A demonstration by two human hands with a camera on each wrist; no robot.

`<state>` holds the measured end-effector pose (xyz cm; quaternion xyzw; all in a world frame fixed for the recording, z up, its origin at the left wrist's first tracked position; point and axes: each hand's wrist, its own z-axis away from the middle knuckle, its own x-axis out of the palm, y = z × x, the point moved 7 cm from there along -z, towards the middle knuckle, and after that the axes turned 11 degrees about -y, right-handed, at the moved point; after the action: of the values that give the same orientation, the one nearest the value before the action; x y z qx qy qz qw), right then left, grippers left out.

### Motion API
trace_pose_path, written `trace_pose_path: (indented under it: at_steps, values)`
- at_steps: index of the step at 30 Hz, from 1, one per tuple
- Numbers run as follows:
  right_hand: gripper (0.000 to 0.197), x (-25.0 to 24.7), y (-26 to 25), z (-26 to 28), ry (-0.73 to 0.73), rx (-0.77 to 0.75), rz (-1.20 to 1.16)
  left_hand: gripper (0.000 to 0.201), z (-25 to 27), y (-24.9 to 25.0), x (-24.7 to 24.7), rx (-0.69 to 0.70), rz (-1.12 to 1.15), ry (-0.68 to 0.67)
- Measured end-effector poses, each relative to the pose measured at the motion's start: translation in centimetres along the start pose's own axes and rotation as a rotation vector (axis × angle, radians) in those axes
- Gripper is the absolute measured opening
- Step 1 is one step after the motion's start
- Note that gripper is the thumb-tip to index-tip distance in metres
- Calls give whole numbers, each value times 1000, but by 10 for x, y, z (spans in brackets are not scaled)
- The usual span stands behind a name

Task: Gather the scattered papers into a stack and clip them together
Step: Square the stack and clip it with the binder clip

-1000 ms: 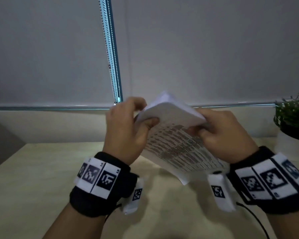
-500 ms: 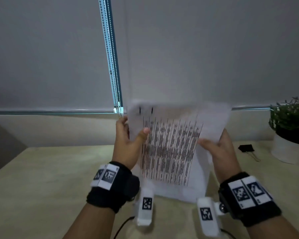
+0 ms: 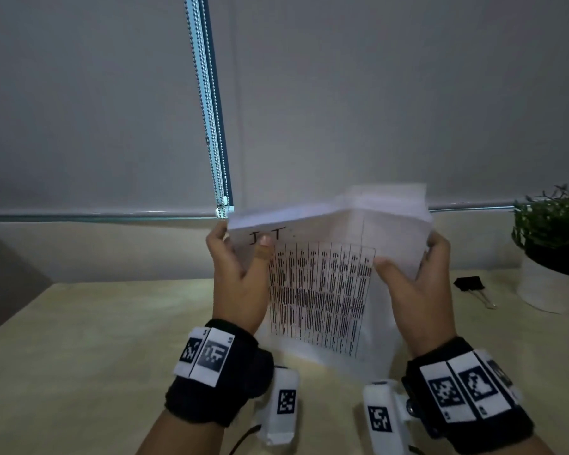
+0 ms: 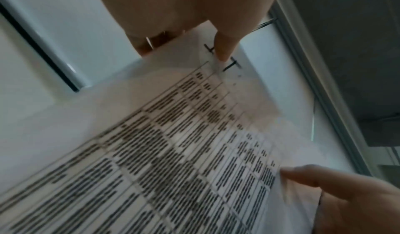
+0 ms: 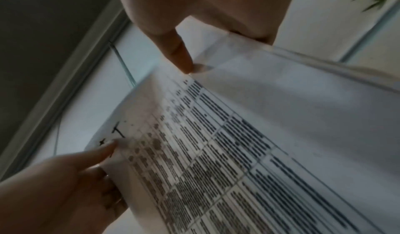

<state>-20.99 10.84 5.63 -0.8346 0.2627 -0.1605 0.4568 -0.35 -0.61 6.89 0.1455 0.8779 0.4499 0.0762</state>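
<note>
Papers (image 3: 322,290): printed stack held upright over the desk (image 3: 79,356), bottom edge at or near the desktop, top edges curling toward the far side.
Left hand (image 3: 240,284): clamped on the stack's left edge, thumb in front near the top, fingers behind.
Right hand (image 3: 414,290): clamped on the right edge, thumb across the front sheet.
Binder clip (image 3: 469,284): black, lying on the desk to the right, untouched.
Potted plant (image 3: 554,251): far right, just beyond the clip.
</note>
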Motion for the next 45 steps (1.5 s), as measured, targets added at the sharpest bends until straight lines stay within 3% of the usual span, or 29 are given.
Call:
trace_pose_path:
  at_steps: [5, 7, 11, 15, 18, 19, 23, 27, 29, 32, 35, 40, 45]
  values:
    - [29, 4, 2, 5, -7, 23, 22, 12, 3, -6, 3, -44, -33, -15]
    - [34, 5, -7, 2, -9, -6, 19, 18, -1, 0, 1, -36, -25, 2]
    - [40, -7, -10, 1, -49, -19, -54, 54, -2, 0, -6, -3, 21, -57]
    - [33, -13, 7, 5, -67, 29, -98, 36, 2, -9, 2, -39, 48, -162]
    - [48, -17, 15, 9, -57, 4, -85, 34, 4, -9, 8, -26, 67, -184]
    - [50, -18, 15, 9, -54, -12, -76, 35, 4, -6, 11, -11, 60, -185]
    - [30, -15, -14, 2, 3, -124, 65, 14, -4, 21, 13, 91, -15, -59]
    - [33, 3, -58, -3, 50, -342, 361, 12, -7, 45, 18, 197, -89, 29]
    - [39, 11, -50, -1, 4, -276, 374, 16, 0, 40, 25, 180, -138, 0]
    - [48, 18, -10, 14, -100, -39, 267, 25, 16, 14, 36, 57, -164, -90]
    - [43, 16, 16, 23, -85, 108, 208, 23, 21, -3, 35, -37, -165, -100]
    - [29, 3, 12, 11, -63, 172, 143, 11, 6, 3, 23, -117, -97, -67]
    - [43, -3, 19, 24, -53, 229, 54, 14, 16, -5, 15, -135, 5, -56]
